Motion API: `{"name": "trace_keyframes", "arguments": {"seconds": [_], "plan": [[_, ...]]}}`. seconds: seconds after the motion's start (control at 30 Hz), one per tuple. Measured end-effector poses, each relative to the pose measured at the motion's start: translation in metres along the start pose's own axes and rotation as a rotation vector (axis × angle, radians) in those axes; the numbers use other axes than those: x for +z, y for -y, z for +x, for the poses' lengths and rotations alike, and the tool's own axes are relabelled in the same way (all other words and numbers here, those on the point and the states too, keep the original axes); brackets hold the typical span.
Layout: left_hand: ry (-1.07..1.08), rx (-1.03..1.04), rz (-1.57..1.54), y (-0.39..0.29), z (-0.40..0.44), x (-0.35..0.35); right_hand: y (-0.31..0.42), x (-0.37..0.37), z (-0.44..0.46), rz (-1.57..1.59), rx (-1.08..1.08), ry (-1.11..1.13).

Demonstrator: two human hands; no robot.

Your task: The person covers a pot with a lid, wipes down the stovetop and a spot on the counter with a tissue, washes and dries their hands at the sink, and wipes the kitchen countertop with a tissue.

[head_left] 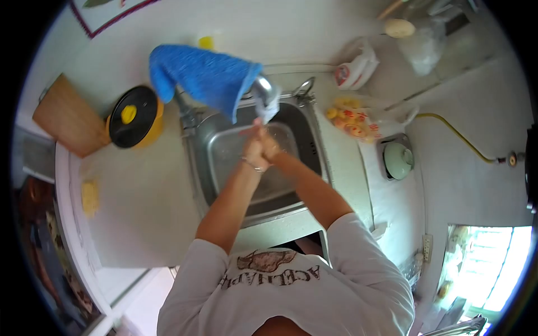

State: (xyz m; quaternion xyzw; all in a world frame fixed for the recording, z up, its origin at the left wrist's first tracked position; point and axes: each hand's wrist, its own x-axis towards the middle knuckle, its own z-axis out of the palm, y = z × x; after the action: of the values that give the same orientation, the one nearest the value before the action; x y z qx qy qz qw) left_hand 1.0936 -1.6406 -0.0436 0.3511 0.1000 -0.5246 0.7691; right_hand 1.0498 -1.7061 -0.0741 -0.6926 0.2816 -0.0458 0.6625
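My left hand (254,150), with a bracelet (252,164) at its wrist, is pressed together with my right hand (270,147) above the steel sink (327,162). The fingers look wrapped against each other, partly hidden and slightly blurred. No object shows between them. Just beyond the fingertips hangs the outlet of the metal faucet (262,85), with something white (269,107) around its end. A blue towel (202,75) drapes over the faucet's arm. Beside my left fingers, a thin reddish thing (245,132) shows; its kind is unclear.
Left on the counter (140,224) stand a yellow pot with a black lid (144,109), a wooden cutting board (73,117) and a yellow block-like thing (89,197). To the right lie a plastic bag of yellowish items (356,120), a white bag (357,66) and a pale green lidded pot (398,161).
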Motion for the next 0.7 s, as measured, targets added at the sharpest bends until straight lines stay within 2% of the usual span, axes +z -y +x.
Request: {"name": "trace_keyframes", "arguments": {"seconds": [0.07,0.13,0.17,0.2,0.27,0.3,0.33,0.4,0.43,0.5,0.6,0.63,0.7], "plan": [[0.103,-0.046,0.145,-0.024,0.012,-0.021,0.012,0.012,-0.005,-0.277,-0.070,-0.032],[0.131,-0.031,0.137,-0.020,0.013,-0.024,0.044,0.025,-0.029,-0.611,-0.191,-0.038],[0.118,-0.002,0.092,-0.012,0.010,-0.018,0.051,0.026,-0.031,-0.625,-0.099,-0.075],[0.111,0.019,0.062,-0.006,0.005,-0.015,0.048,0.028,-0.037,-0.386,-0.159,-0.216],[0.135,0.024,0.045,-0.005,0.003,-0.016,0.058,0.041,-0.040,-0.163,0.027,-0.404],[0.144,0.016,0.039,-0.004,0.002,-0.017,0.083,0.034,-0.049,-0.101,0.217,-0.414],[0.142,0.007,0.039,-0.007,0.002,-0.019,0.064,0.041,-0.033,0.036,0.239,-0.443],[0.145,-0.011,0.053,-0.012,0.003,-0.019,0.096,0.029,-0.051,0.175,0.289,-0.398],[0.146,-0.024,0.060,-0.013,0.005,-0.020,0.089,0.034,-0.044,0.275,0.259,-0.397],[0.148,-0.030,0.076,-0.021,0.006,-0.025,0.058,0.047,-0.021,0.630,0.103,-0.384],[0.162,-0.046,0.105,-0.032,0.011,-0.035,0.006,0.084,0.031,1.656,-0.352,-0.342],[0.167,-0.048,0.110,-0.035,0.015,-0.037,-0.006,0.097,0.043,1.820,-0.513,-0.340],[0.164,-0.064,0.114,-0.038,0.024,-0.039,-0.020,0.107,0.060,1.786,-0.855,-0.282]]}}
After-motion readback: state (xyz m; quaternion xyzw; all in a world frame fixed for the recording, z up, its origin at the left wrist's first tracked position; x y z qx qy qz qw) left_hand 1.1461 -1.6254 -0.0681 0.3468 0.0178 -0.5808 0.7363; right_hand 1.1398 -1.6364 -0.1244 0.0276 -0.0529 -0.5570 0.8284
